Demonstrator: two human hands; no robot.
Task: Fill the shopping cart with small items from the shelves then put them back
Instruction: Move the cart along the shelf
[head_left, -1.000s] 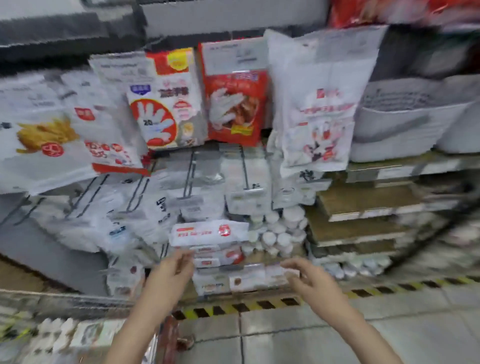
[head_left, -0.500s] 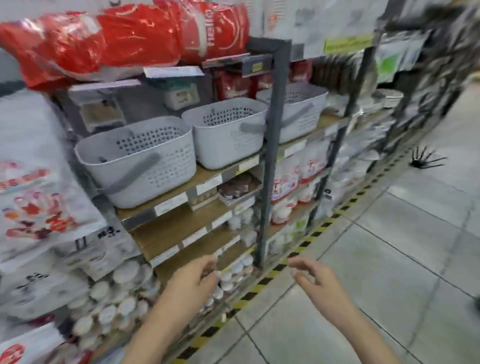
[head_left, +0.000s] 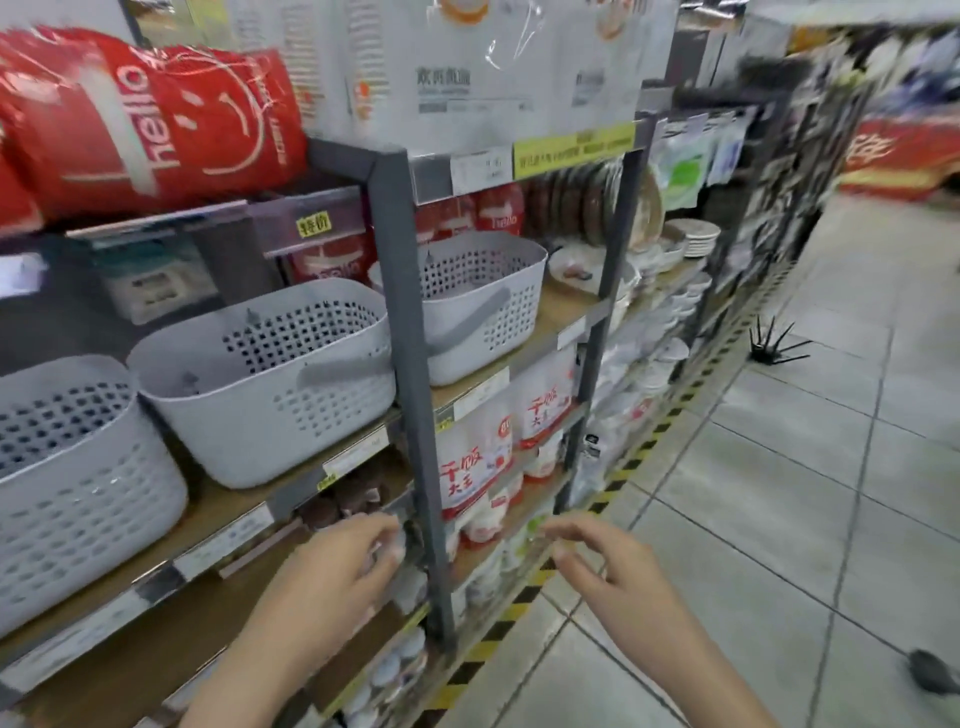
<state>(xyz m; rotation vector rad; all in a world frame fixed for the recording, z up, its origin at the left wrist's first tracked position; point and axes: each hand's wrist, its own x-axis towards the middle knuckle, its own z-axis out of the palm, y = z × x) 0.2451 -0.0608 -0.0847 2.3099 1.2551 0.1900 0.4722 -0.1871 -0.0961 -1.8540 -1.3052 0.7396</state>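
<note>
I stand in a shop aisle with a grey tiled floor (head_left: 779, 493); a yellow-black stripe (head_left: 613, 483) runs along the foot of the shelves (head_left: 410, 364). On the shelves are three white baskets (head_left: 270, 384), red bags (head_left: 156, 114) above them, and white-red packs (head_left: 467, 467) lower down. No cart is in view.

My left hand (head_left: 332, 571) is in front of a lower shelf, fingers loosely bent and empty, near some small dark items (head_left: 343, 499). The picture is blurred, so I cannot tell if it touches them. My right hand (head_left: 608, 561) hovers over the floor edge, fingers relaxed, holding nothing.
</note>
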